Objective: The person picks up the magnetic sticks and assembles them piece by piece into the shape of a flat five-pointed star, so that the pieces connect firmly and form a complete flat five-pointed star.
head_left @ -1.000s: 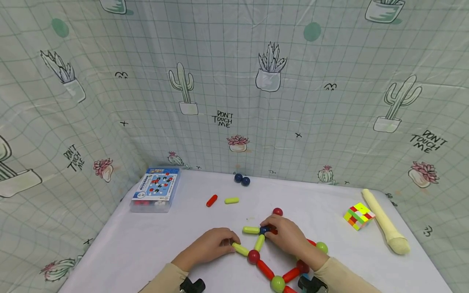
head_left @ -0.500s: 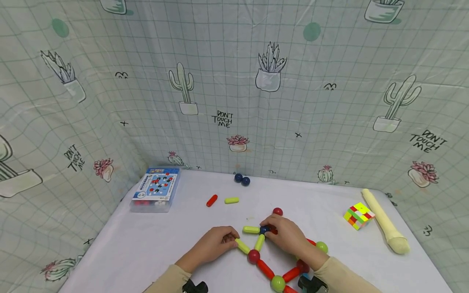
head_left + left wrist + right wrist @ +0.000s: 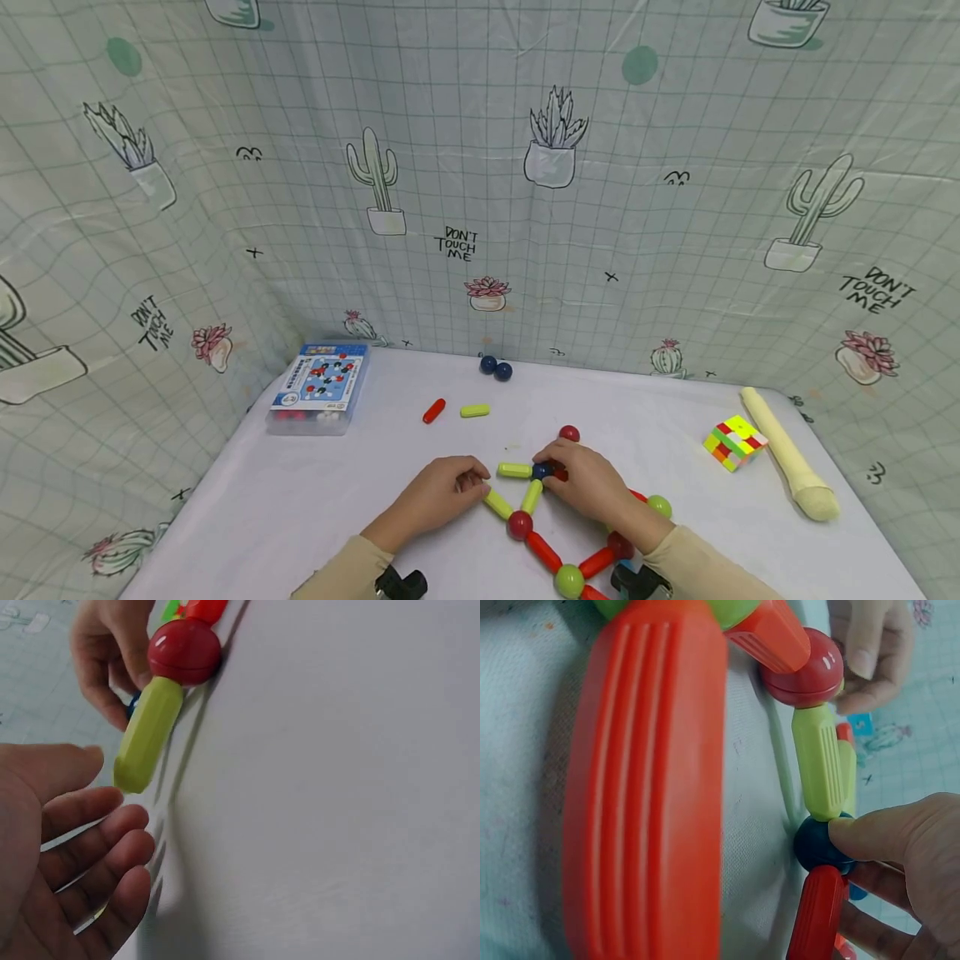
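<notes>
On the table lies a linked shape of magnetic rods and balls. My right hand pinches its dark blue ball between thumb and fingers. From that ball run a yellow-green rod to a red ball, a second yellow-green rod pointing left, and a red rod partly hidden by the hand. Another yellow-green rod sticks out from the red ball. Its free end lies right at the index fingertip of my left hand, whose thumb and fingers are apart and loosely bent.
A loose red rod, a yellow-green rod and two dark blue balls lie farther back. A boxed set stands back left. At right are a puzzle cube and a pale yellow club-shaped object.
The left hand has shifted slightly up and right, and the rod at its fingertips has swung upward around the red ball. The right hand has stayed on the blue ball.
</notes>
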`<control>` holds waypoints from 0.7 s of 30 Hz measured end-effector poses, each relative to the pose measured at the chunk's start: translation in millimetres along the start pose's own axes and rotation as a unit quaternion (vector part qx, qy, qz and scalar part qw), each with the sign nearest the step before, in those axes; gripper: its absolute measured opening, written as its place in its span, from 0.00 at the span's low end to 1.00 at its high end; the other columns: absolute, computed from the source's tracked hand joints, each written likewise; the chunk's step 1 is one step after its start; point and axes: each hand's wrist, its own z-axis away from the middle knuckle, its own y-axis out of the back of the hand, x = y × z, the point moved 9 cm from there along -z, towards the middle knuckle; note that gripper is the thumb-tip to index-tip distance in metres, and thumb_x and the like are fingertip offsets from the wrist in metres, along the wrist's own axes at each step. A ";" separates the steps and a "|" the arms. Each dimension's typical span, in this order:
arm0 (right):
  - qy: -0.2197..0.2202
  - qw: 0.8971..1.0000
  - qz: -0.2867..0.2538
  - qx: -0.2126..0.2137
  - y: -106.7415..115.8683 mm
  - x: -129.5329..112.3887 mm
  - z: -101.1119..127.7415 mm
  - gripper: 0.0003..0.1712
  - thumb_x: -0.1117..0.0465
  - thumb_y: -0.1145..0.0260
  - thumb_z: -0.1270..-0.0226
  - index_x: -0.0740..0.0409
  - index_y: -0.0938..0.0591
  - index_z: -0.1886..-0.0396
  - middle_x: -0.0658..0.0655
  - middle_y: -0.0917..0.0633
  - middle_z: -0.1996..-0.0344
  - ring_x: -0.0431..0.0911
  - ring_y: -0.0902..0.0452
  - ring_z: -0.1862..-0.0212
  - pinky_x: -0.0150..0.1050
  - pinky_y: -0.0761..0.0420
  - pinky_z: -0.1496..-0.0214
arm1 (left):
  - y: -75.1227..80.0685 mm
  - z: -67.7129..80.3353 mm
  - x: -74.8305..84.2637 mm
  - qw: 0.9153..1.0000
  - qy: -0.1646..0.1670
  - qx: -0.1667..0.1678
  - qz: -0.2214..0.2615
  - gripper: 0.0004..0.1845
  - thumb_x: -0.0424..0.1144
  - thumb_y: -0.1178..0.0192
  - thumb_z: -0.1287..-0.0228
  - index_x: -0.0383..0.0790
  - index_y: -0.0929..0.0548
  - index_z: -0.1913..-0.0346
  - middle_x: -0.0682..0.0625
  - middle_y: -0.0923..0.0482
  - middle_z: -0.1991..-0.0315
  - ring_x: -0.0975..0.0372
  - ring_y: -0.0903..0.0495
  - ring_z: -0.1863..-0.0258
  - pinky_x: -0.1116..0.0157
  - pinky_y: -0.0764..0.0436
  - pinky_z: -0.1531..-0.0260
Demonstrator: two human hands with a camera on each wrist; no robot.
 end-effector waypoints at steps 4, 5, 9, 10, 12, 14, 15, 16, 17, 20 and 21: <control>-0.006 1.000 0.008 0.006 1.5 2.5 -0.4 0.15 0.65 0.23 0.42 0.51 0.12 0.54 0.48 0.14 0.56 0.44 0.19 0.54 0.49 0.18 0.47 | 14.0 -8.8 -3.8 0.998 0.014 0.053 -0.028 0.06 0.42 0.34 0.31 0.47 0.14 0.55 0.63 0.24 0.70 0.70 0.26 0.70 0.70 0.24 0.67; -0.008 1.000 0.009 0.009 2.0 3.2 -0.5 0.15 0.65 0.23 0.42 0.50 0.12 0.54 0.48 0.14 0.56 0.44 0.19 0.54 0.48 0.18 0.47 | 17.8 -11.7 -4.9 0.997 0.019 0.067 -0.038 0.06 0.42 0.34 0.31 0.47 0.14 0.56 0.63 0.24 0.70 0.70 0.26 0.70 0.70 0.24 0.67; -0.012 1.000 0.006 0.015 4.2 7.3 -0.7 0.15 0.66 0.23 0.42 0.50 0.12 0.55 0.48 0.14 0.56 0.44 0.19 0.54 0.48 0.18 0.47 | 30.4 -30.9 -6.7 0.990 0.038 0.115 -0.071 0.07 0.43 0.33 0.32 0.46 0.14 0.55 0.61 0.22 0.67 0.68 0.25 0.69 0.69 0.23 0.66; -0.013 1.000 0.003 0.014 4.2 8.2 -0.7 0.15 0.66 0.22 0.42 0.50 0.12 0.55 0.48 0.14 0.56 0.44 0.19 0.54 0.48 0.18 0.47 | 33.2 -36.9 -6.4 0.988 0.042 0.124 -0.078 0.08 0.43 0.32 0.32 0.45 0.14 0.55 0.60 0.21 0.66 0.68 0.25 0.68 0.68 0.23 0.66; -0.013 1.000 0.001 0.013 3.9 9.7 -1.1 0.15 0.66 0.23 0.42 0.51 0.12 0.55 0.48 0.14 0.56 0.44 0.19 0.54 0.48 0.18 0.47 | 38.4 -50.1 -5.4 0.985 0.046 0.140 -0.091 0.10 0.42 0.31 0.33 0.44 0.15 0.54 0.57 0.20 0.64 0.66 0.24 0.67 0.67 0.22 0.65; -0.010 1.000 -0.001 0.013 4.0 10.2 -1.2 0.15 0.66 0.23 0.42 0.51 0.12 0.55 0.48 0.14 0.56 0.44 0.18 0.54 0.48 0.18 0.47 | 42.6 -63.4 -3.3 0.981 0.049 0.151 -0.113 0.12 0.43 0.31 0.34 0.42 0.15 0.51 0.55 0.19 0.62 0.64 0.22 0.65 0.65 0.22 0.64; -0.008 1.000 -0.002 0.014 4.1 10.3 -1.0 0.15 0.66 0.23 0.42 0.51 0.12 0.55 0.48 0.14 0.56 0.44 0.18 0.54 0.49 0.18 0.47 | 44.3 -70.3 -2.3 0.979 0.053 0.152 -0.122 0.14 0.43 0.30 0.34 0.42 0.15 0.50 0.53 0.19 0.60 0.63 0.22 0.63 0.63 0.21 0.63; -0.008 1.000 -0.003 0.014 4.3 10.3 -1.0 0.15 0.66 0.23 0.42 0.51 0.12 0.55 0.49 0.14 0.56 0.45 0.18 0.54 0.49 0.18 0.48 | 45.6 -77.1 -1.7 0.978 0.055 0.153 -0.130 0.15 0.43 0.30 0.34 0.41 0.16 0.49 0.52 0.18 0.59 0.61 0.21 0.61 0.62 0.20 0.61; -0.006 1.000 -0.003 0.015 4.3 10.1 -0.9 0.14 0.65 0.23 0.42 0.51 0.12 0.55 0.49 0.14 0.56 0.45 0.18 0.54 0.49 0.18 0.48 | 46.7 -83.5 -1.5 0.977 0.057 0.154 -0.139 0.16 0.43 0.30 0.34 0.40 0.16 0.47 0.50 0.18 0.57 0.60 0.20 0.59 0.61 0.20 0.59; -0.001 1.000 0.000 0.014 3.8 9.0 -0.8 0.15 0.65 0.23 0.42 0.51 0.12 0.55 0.48 0.14 0.56 0.45 0.18 0.54 0.49 0.18 0.48 | 48.9 -101.2 -2.6 0.974 0.063 0.148 -0.160 0.19 0.44 0.31 0.33 0.39 0.17 0.43 0.47 0.18 0.52 0.56 0.19 0.52 0.57 0.18 0.54; -0.001 1.000 0.000 0.013 3.6 8.5 -1.0 0.15 0.65 0.23 0.42 0.51 0.12 0.55 0.48 0.14 0.56 0.45 0.19 0.55 0.49 0.17 0.48 | 49.5 -106.8 -3.5 0.973 0.064 0.146 -0.166 0.20 0.43 0.31 0.32 0.39 0.18 0.42 0.46 0.18 0.50 0.54 0.19 0.50 0.55 0.18 0.51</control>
